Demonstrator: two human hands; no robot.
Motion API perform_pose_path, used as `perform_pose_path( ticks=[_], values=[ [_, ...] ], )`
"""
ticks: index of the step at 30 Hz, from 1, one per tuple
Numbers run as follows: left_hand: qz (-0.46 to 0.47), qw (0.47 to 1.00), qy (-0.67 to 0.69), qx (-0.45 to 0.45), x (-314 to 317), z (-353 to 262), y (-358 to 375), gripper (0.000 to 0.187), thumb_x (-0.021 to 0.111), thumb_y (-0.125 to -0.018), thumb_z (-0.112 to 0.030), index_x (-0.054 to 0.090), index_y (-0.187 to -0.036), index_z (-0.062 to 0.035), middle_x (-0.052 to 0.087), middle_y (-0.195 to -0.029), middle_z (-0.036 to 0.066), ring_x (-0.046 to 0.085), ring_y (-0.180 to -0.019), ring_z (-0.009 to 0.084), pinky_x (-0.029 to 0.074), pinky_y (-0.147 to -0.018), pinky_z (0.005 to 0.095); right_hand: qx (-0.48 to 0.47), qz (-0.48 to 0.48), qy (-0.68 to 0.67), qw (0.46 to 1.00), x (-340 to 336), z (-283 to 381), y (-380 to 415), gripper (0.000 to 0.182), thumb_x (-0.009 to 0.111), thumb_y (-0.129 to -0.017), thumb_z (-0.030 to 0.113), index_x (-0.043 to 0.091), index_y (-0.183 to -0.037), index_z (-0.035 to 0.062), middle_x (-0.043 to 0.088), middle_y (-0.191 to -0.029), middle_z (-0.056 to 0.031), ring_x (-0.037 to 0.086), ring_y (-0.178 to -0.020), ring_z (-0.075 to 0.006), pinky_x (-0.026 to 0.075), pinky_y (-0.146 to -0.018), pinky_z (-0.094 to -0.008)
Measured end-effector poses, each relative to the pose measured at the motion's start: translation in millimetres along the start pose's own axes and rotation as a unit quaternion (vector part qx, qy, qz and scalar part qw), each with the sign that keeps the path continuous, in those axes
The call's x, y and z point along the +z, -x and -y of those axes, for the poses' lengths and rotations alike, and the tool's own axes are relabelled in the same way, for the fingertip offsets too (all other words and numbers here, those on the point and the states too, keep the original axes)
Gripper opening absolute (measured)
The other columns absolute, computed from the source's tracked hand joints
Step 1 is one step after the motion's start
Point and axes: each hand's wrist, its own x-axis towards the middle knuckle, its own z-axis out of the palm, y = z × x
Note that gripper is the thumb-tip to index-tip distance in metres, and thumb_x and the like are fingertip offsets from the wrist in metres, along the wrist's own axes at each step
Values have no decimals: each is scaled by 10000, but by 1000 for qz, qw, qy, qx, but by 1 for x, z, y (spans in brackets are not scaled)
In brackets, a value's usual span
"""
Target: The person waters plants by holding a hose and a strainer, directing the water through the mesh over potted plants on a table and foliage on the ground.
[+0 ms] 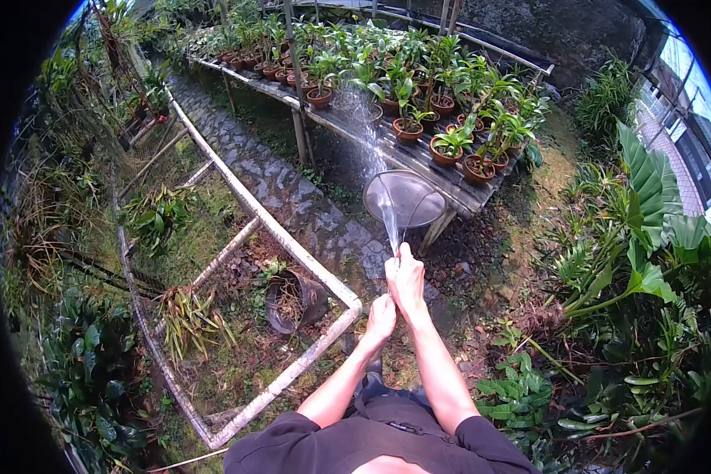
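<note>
Grey cobbles form a narrow path (292,189) that runs through a garden between a slatted wooden bench (450,186) on the right and a frame of white pipes (292,245) lying on the ground on the left. Terracotta pots of leafy plants (450,146) crowd the bench from its near end to its far end. Leaning against the bench's near corner is a round grey lid (407,197). Inside the pipe frame an overturned dark pot (292,300) lies on bare soil and leaf litter. The right hand (405,278) is clenched around the tip of a hose, fingers closed tight, and the left hand (381,317) grips the same hose just behind it, also closed; the hose itself is almost wholly hidden by the hands. Its long axis points up and away toward the bench, and a water jet (371,150) fans out from the right hand toward the potted plants. Broad-leaved shrubs (648,237) hem the right side; the path ahead stays open.
</note>
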Motion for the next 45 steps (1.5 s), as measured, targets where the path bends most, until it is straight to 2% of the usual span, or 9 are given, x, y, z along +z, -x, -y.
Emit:
perform_pose_path(
  ticks=[9, 11, 15, 18, 24, 33, 39, 42, 45],
  values=[
    [86, 996, -18, -3, 11, -30, -18, 419, 409, -1061, -308, 544, -849, 27, 519, -651, 64, 440, -637, 145, 386, -588, 384, 41, -72, 3, 997, -26, -6, -11, 113, 541, -917, 105, 499, -909, 1, 570, -612, -254, 649, -601, -436, 461, -510, -485],
    [92, 995, -22, 20, 15, -30, -20, 407, 412, -1057, -300, 547, -856, 27, 521, -653, 67, 443, -638, 147, 389, -591, 383, 60, -61, 11, 996, -32, -5, -11, 93, 531, -913, 82, 489, -928, 1, 587, -653, -275, 659, -666, -465, 473, -533, -502],
    [100, 994, -23, 29, 19, -25, -21, 388, 421, -1050, -287, 552, -855, 21, 532, -659, 76, 454, -643, 154, 397, -597, 381, 74, -65, 12, 995, -37, -5, -9, 98, 532, -913, 86, 491, -933, -1, 594, -662, -276, 661, -674, -468, 481, -542, -502],
    [96, 995, -23, 22, 19, -19, -19, 395, 417, -1054, -289, 553, -845, 17, 542, -657, 80, 470, -634, 158, 403, -596, 379, 49, -90, 7, 995, -30, -12, -8, 121, 545, -912, 118, 504, -905, 4, 565, -596, -251, 641, -569, -430, 450, -498, -485],
    [67, 997, -5, -29, 17, -8, -9, 424, 409, -1062, -307, 557, -824, 11, 548, -637, 79, 490, -600, 170, 406, -577, 377, 43, -52, 9, 998, -20, -18, 0, 129, 543, -909, 126, 503, -925, 5, 570, -612, -265, 646, -601, -448, 460, -516, -496],
    [62, 997, -35, -25, 16, -8, -2, 423, 402, -1062, -308, 556, -834, 14, 550, -648, 88, 495, -609, 185, 415, -587, 383, 46, -45, 6, 998, -20, -21, 6, 130, 541, -905, 127, 497, -915, 4, 571, -618, -271, 641, -606, -455, 459, -530, -508],
    [123, 992, -21, -28, 24, -25, -12, 399, 409, -1056, -290, 551, -859, 27, 533, -661, 95, 475, -644, 168, 412, -611, 388, 67, -93, 0, 993, -39, -20, 0, 117, 543, -908, 113, 498, -900, 5, 562, -592, -256, 646, -582, -437, 455, -512, -497],
    [136, 990, -43, 18, 28, -29, -16, 386, 406, -1056, -281, 549, -884, 33, 534, -689, 96, 476, -685, 157, 417, -640, 386, 93, -93, 0, 991, -48, -19, -2, 108, 549, -913, 101, 497, -921, 7, 582, -610, -238, 664, -599, -419, 469, -515, -479],
    [120, 991, -23, 60, 35, -25, -18, 448, 418, -1069, -387, 576, -820, -49, 489, -611, -28, 422, -556, 92, 341, -517, 306, 97, -100, 10, 990, -55, -17, -2, 101, 545, -916, 97, 496, -931, 9, 584, -609, -228, 672, -600, -407, 470, -515, -472]
  ],
)
